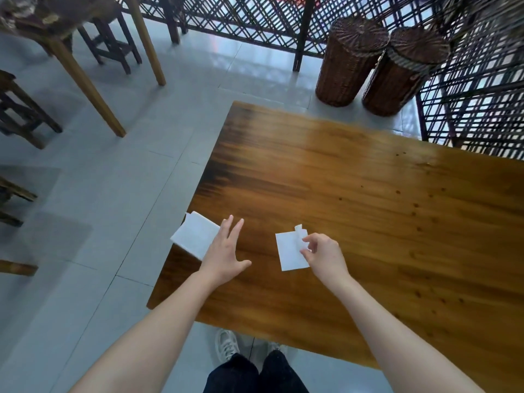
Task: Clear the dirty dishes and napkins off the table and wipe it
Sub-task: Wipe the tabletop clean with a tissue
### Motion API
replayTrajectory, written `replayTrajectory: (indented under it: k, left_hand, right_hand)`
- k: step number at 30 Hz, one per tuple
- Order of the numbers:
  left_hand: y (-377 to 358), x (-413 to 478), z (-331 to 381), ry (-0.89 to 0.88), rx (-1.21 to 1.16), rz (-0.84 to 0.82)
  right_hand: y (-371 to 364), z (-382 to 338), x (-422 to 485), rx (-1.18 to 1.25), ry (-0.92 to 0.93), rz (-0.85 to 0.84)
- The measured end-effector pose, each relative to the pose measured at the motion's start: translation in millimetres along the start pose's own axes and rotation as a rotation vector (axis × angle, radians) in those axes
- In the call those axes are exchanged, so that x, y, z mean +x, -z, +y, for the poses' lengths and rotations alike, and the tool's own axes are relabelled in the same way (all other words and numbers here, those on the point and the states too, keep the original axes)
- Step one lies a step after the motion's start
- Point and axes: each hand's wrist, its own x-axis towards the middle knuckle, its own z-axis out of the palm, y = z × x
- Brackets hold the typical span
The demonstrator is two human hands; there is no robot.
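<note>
A wooden table [354, 199] fills the middle and right of the head view. Near its front left, my right hand [324, 255] pinches the right edge of a flat white napkin [289, 252] that lies on the wood, one corner of it lifted. My left hand [224, 251] hovers with straight, spread fingers just right of a white tissue box [194, 236], which stands at the table's left edge and partly overhangs it. No dishes are in view on the table.
Two woven wicker baskets [377, 63] stand on the floor beyond the table's far edge, before a dark lattice screen [255, 21]. Another table [85, 66] and dark wooden stools [22, 114] stand at the left on grey tiles. My legs and shoes show below the near edge.
</note>
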Motion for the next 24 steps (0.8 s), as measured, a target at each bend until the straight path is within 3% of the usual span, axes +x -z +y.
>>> replayTrajectory:
  k: [5,14,24]
  left_hand:
    - [-3.4,0.6,7.6,0.014,0.021,-0.048]
    - [-7.6,1.8,15.6,0.068,0.016,-0.107]
    - [-11.5,15.8,46.0,0.124,-0.030,-0.116]
  right_hand:
    - [-12.6,12.2,4.2,-0.090,0.036,-0.046]
    - [-37.0,18.9,20.4,-0.365,0.397,-0.276]
    - [-34.3,54.3,31.6,-0.315,0.460,-0.201]
